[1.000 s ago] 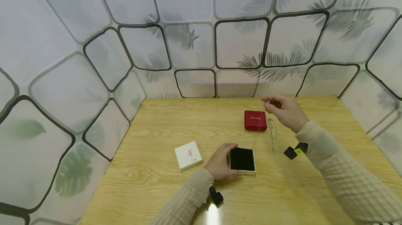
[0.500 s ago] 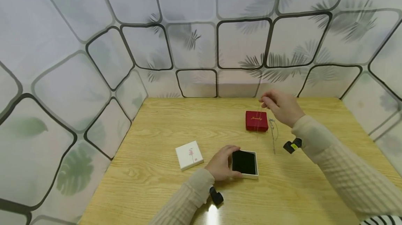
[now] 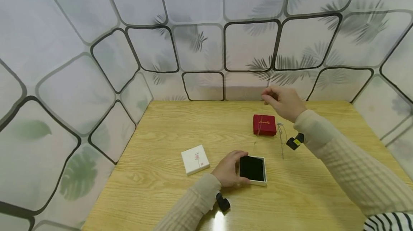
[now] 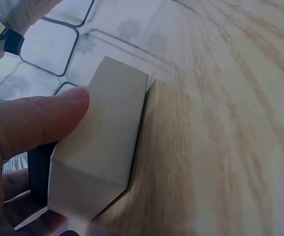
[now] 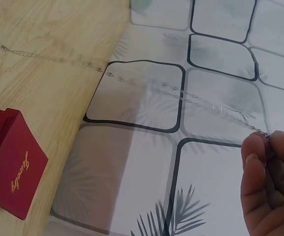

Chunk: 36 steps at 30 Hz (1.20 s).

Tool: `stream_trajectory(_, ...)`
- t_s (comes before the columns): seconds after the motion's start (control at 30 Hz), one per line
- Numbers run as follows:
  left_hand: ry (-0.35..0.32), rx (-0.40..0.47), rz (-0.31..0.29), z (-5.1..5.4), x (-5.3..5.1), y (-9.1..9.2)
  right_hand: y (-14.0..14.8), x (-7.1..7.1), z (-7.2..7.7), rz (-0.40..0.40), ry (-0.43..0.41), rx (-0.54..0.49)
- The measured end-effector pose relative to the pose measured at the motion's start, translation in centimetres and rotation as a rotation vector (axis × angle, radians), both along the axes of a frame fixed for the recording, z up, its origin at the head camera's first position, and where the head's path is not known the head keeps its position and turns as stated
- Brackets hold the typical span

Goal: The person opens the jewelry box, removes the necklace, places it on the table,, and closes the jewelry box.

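My left hand (image 3: 228, 171) grips the left side of a small white box base (image 3: 265, 173) with a black pad (image 3: 252, 168) inside. In the left wrist view, the thumb presses on the white wall (image 4: 102, 123) of that base, which sits on the table. Higher up at the back, my right hand (image 3: 284, 104) pinches one end of a thin silver chain necklace (image 5: 215, 109) between thumb and fingers. The chain hangs down in front of a red jewelry box (image 3: 264, 125); its lower end is faint in the head view.
A white lid (image 3: 195, 159) with a pink flower print lies left of my left hand. Another silver necklace (image 3: 281, 141) lies on the wooden table (image 3: 155, 130), right of the red box. A patterned curtain (image 3: 200, 48) stands behind the table.
My right hand has risen and moved left, lifting the chain with it. The white box base has shifted slightly right and toward me, with my left hand still on it.
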<state>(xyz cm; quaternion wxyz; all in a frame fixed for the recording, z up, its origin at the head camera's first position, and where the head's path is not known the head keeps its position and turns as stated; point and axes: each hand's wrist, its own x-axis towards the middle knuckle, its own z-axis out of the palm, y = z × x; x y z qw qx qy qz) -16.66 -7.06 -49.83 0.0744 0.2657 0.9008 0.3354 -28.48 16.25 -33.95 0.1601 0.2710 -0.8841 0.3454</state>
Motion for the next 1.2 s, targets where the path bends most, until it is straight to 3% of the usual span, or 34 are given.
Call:
stream_trajectory(0.3,-0.01,-0.004,0.004,0.1,0.1,0.1,-1.4,-1.6,0.3,0.055,-0.025,0.0)
stream_trajectory(0.73,-0.023,-0.002,0.005,0.4,0.2,0.0,-2.8,-4.5,0.8,-0.005,-0.106,0.043)
stream_trajectory(1.2,-0.001,-0.008,-0.002,0.0,0.0,-0.1,-3.9,-7.5,0.5,-0.028,-0.158,0.025)
